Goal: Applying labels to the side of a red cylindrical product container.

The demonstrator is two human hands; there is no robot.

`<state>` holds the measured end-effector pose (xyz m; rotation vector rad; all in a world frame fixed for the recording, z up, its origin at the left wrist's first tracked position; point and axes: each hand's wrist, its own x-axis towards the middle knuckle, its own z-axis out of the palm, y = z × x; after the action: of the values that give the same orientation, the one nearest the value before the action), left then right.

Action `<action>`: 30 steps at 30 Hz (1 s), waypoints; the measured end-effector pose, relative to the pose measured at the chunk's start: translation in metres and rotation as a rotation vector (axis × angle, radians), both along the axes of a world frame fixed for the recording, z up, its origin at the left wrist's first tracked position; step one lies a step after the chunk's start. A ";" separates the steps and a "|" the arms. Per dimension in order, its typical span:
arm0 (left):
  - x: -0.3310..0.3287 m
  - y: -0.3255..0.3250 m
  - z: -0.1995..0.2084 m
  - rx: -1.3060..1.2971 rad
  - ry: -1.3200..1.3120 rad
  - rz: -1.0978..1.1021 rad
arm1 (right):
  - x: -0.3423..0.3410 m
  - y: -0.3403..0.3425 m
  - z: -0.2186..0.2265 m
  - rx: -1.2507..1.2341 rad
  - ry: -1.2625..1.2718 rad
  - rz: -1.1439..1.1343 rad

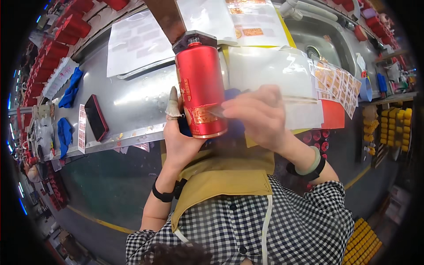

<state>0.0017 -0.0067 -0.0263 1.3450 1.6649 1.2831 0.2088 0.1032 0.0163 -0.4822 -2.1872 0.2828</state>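
Observation:
A glossy red bottle (198, 84) points its neck away from me, toward a dark angular block (179, 42) at the end of a brown bar (161, 15). Gold decorations mark its side, among them a rectangular gold label (205, 115) near the base. My left hand (183, 143) grips the bottle by its base end from the left and below; a pale ribbed cover (173, 106) sits on one finger. Over the label, my right hand (258, 115) is blurred by motion, with fingertips pinched together. Whatever thin thing lies between those fingertips is too smeared to name.
White sheets (269, 73) and gold sticker sheets (338, 84) lie on the metal counter (137, 97). A phone (96, 118) and blue cloths (70, 88) are at the left. Right of the sheets is a sink (327, 39). Red bottles (73, 28) line the far left.

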 end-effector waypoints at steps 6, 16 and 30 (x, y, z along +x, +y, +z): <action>-0.010 0.006 -0.002 -0.004 0.132 -0.056 | 0.005 -0.024 0.002 -0.081 0.035 0.144; -0.001 0.003 -0.002 -0.067 -0.094 -0.003 | 0.011 -0.040 -0.004 -0.326 0.102 0.067; 0.000 -0.006 0.004 -0.081 0.134 0.018 | 0.064 -0.017 0.001 -0.683 0.154 -0.288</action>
<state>0.0021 -0.0125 -0.0227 1.3963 1.8039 1.1446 0.2728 0.0866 0.0172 -1.0965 -1.8010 0.8830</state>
